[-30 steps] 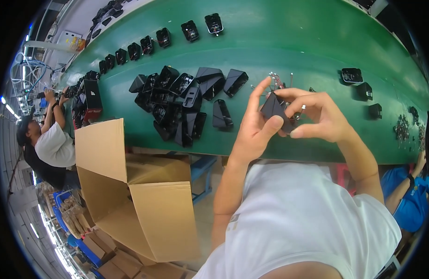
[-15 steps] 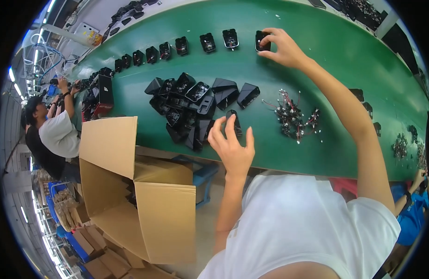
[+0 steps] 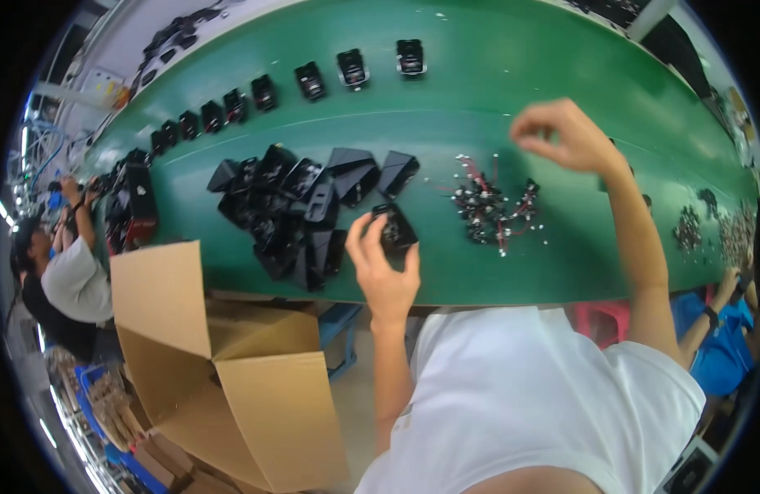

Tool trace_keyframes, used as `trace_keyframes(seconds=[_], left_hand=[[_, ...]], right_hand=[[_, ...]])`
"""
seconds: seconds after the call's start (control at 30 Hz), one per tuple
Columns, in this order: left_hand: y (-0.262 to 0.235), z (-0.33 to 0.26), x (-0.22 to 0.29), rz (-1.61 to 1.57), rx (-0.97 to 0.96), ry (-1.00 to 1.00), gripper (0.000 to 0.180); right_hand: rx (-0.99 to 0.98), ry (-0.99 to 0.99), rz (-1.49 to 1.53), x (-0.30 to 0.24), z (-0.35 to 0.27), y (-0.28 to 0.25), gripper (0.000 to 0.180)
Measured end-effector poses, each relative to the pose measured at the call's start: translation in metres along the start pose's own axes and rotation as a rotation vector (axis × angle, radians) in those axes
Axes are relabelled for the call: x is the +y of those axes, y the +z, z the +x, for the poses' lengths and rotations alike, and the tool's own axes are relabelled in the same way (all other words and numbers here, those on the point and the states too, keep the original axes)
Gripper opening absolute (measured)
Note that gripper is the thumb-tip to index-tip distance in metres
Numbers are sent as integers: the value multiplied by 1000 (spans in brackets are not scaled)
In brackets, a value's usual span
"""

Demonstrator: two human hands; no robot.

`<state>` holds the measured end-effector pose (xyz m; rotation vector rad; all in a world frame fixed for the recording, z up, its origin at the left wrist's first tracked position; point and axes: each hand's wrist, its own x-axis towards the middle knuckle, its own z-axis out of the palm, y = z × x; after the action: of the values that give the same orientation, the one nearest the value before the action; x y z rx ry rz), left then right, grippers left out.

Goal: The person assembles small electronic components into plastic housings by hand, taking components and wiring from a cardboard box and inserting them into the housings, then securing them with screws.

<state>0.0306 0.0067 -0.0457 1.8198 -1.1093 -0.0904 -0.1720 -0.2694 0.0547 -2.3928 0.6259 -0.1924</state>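
Green worktop (image 3: pixel 594 66) sweeping across the head view, and on its near side the left hand (image 3: pixel 385 276) grips a black case (image 3: pixel 401 228), just right of the pile (image 3: pixel 273 210)! Right hand (image 3: pixel 568 138), blurred, fingers loosely curled, hovers far right of the wire heap (image 3: pixel 484 204).

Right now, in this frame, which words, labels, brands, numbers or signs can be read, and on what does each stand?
None can be read.
Black-and-red box: a pale mark, too small to make out.
Black housing at the left hand: no legible lettering.
Cardboard box: no print visible on its outer flaps.
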Motion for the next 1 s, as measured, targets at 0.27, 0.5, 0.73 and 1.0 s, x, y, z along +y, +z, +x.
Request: trace_keyframes(seconds=[0.27, 0.5, 0.73, 1.0], left_hand=[[3, -6, -6, -449, -145, -177, 63], [8, 0, 30, -939, -254, -200, 64], [5, 9, 44, -1155, -357, -271, 66], [23, 20, 55, -1358, -539, -263, 66]], right_hand=[[128, 6, -13, -11, -77, 44, 25], [140, 185, 250, 12, -73, 48, 24], [336, 192, 530, 1, -79, 43, 22], [356, -25, 710, -67, -81, 52, 18]])
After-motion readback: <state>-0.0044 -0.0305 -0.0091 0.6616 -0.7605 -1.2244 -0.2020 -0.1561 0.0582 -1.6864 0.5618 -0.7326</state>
